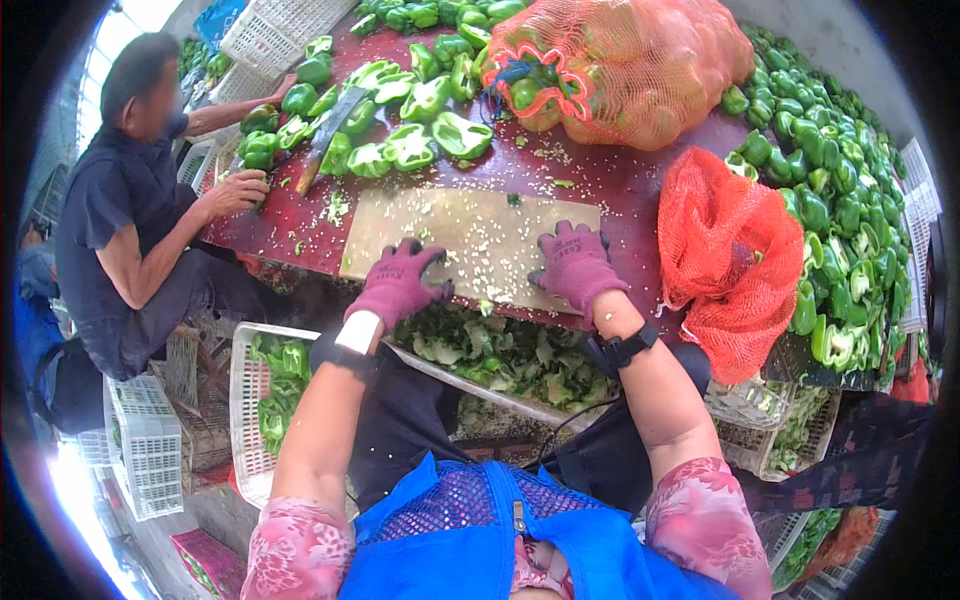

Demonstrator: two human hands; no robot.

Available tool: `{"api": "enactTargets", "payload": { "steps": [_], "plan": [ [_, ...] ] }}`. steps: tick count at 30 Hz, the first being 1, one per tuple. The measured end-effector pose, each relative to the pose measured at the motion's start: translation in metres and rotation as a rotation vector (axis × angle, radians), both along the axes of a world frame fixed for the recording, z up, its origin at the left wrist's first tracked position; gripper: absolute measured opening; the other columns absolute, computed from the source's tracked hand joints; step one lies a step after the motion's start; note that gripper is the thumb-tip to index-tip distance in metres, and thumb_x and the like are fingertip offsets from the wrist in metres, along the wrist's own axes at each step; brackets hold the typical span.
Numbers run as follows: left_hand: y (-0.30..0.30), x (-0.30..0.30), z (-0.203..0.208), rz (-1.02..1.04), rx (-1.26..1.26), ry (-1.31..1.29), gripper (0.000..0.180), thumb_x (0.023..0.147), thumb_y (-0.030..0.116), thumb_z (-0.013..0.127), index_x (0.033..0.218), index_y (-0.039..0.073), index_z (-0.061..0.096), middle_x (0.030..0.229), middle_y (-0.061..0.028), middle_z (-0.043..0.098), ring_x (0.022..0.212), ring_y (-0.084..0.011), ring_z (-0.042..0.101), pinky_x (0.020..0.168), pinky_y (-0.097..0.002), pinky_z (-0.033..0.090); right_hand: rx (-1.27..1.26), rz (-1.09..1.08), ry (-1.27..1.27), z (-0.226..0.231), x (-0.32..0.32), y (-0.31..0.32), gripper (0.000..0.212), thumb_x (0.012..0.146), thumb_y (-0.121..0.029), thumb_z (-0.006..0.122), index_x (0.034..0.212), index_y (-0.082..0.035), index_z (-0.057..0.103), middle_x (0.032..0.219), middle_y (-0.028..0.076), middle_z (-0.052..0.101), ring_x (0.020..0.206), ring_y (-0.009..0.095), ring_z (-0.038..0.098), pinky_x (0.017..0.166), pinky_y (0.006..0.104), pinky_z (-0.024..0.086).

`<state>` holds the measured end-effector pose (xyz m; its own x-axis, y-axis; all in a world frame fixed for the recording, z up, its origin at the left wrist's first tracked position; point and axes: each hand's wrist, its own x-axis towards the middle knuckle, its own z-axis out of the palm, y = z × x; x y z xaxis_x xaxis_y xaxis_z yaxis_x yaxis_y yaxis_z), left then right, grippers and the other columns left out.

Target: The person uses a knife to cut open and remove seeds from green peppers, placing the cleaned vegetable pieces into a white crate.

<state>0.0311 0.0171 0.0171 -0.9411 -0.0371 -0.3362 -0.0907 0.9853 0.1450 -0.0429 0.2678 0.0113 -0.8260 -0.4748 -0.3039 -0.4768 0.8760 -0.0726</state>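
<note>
Both my hands wear purple gloves and rest on a tan cutting board (470, 235) strewn with pale seeds. My left hand (398, 280) lies at the board's near left edge, its thumb apart from the fingers and nothing seen in it. Toward the near right edge, my right hand (578, 264) has its fingers spread, likewise holding nothing visible. Beyond the board lie halved green bell peppers (410, 147) with their pale insides up. A knife (328, 140) lies beside them on the left.
Orange mesh sack (640, 70) stands full at the back; a slack red mesh bag (725, 260) lies right, before heaped green peppers (815, 190). A person (130, 200) sits left, hands at peppers. Below the red table (290, 235), a white crate (250, 400) holds pepper pieces.
</note>
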Motion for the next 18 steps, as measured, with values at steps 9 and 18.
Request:
{"api": "enactTargets", "payload": {
  "steps": [9, 18],
  "plan": [
    [-0.024, 0.025, -0.013, 0.082, 0.279, 0.004, 0.065, 0.073, 0.027, 0.078, 0.132, 0.027, 0.052, 0.142, -0.0076, 0.042, 0.130, -0.0290, 0.041, 0.107, -0.0377, 0.037, -0.118, 0.014, 0.377, -0.024, -0.020, 0.007, 0.108, 0.060, -0.061, 0.077, 0.145, -0.013, 0.032, 0.146, 0.014, 0.035, 0.134, 0.035, 0.033, 0.112, 0.0520, 0.022],
    [-0.061, -0.061, -0.002, 0.002, -0.255, -0.075, 0.134, 0.049, 0.043, 0.090, 0.152, 0.020, 0.007, 0.157, -0.0083, 0.017, 0.142, -0.0406, 0.018, 0.116, -0.0439, 0.024, -0.033, -0.029, 0.044, -0.012, -0.025, 0.007, 0.113, 0.053, -0.063, 0.081, 0.143, -0.012, 0.035, 0.149, 0.016, 0.030, 0.135, 0.037, 0.030, 0.110, 0.0535, 0.024]
  ]
}}
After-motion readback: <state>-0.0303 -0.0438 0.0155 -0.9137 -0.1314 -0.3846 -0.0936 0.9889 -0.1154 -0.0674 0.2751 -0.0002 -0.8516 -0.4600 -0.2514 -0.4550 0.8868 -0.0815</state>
